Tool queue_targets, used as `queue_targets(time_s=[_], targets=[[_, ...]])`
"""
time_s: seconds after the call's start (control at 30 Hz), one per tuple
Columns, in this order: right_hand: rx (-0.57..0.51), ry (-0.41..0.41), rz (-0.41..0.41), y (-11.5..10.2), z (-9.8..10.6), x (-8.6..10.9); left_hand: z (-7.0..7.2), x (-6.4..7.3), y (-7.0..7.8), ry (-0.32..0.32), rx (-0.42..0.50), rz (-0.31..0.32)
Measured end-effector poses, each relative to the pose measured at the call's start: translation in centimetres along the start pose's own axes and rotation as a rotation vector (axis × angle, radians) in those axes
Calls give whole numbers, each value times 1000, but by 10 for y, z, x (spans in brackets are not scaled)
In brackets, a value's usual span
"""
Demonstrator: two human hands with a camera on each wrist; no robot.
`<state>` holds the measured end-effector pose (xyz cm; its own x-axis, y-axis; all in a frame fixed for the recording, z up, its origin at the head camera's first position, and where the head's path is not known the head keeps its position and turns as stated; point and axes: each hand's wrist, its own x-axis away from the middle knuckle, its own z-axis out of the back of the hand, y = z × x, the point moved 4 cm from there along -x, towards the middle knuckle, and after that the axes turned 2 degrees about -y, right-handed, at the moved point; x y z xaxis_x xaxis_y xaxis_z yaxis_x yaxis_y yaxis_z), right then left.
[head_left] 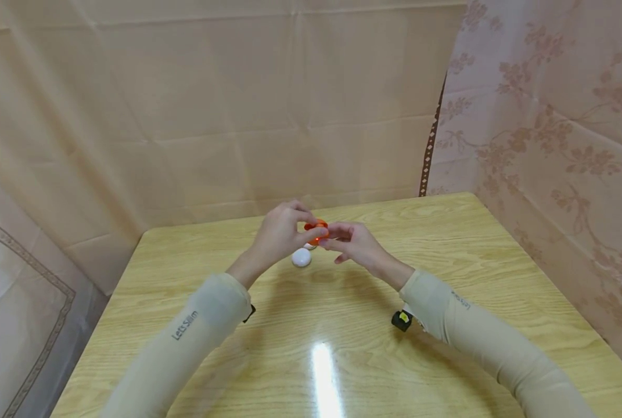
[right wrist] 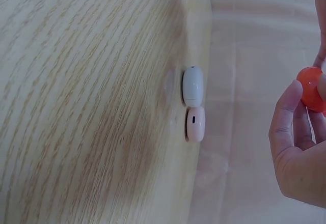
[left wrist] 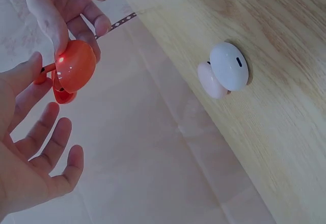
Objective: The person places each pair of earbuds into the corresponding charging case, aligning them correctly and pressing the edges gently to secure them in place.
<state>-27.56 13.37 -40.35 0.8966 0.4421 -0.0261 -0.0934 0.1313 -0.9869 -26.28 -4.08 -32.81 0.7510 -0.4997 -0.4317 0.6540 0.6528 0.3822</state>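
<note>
An orange earbud case (left wrist: 76, 67), its lid hinged open and a small red light glowing on it, is held above the table. My right hand (head_left: 360, 247) grips the case between thumb and fingers. From the other side my left hand (head_left: 284, 229) pinches an orange earbud (left wrist: 45, 70) at the mouth of the case, its other fingers spread loosely. In the head view the fingers partly cover the case. Below the hands, a white earbud case (left wrist: 230, 67) lies on the table, touching or nearly touching a pale pink case (left wrist: 210, 80). Both look closed.
The wood-grain table (head_left: 342, 360) ends just beyond the hands. A beige curtain (head_left: 237, 116) hangs behind it, and a floral cloth (head_left: 561, 128) hangs on the right. A small black device (head_left: 402, 320) sits at the right wrist.
</note>
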Motion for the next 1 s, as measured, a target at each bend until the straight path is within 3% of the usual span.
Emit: queue_targets(time_s=[0.23, 0.57, 0.77, 1.0], targets=[[-2, -18, 9, -2, -1, 0, 2, -2, -3, 8, 75, 43], [-4, -5, -8, 1, 0, -1, -4, -2, -6, -105, 141, -5], [-6, -8, -5, 1, -1, -2, -5, -3, -5, -59, 126, -38], [-4, -12, 0, 1, -3, 0, -4, 0, -6, 15, 124, 37]])
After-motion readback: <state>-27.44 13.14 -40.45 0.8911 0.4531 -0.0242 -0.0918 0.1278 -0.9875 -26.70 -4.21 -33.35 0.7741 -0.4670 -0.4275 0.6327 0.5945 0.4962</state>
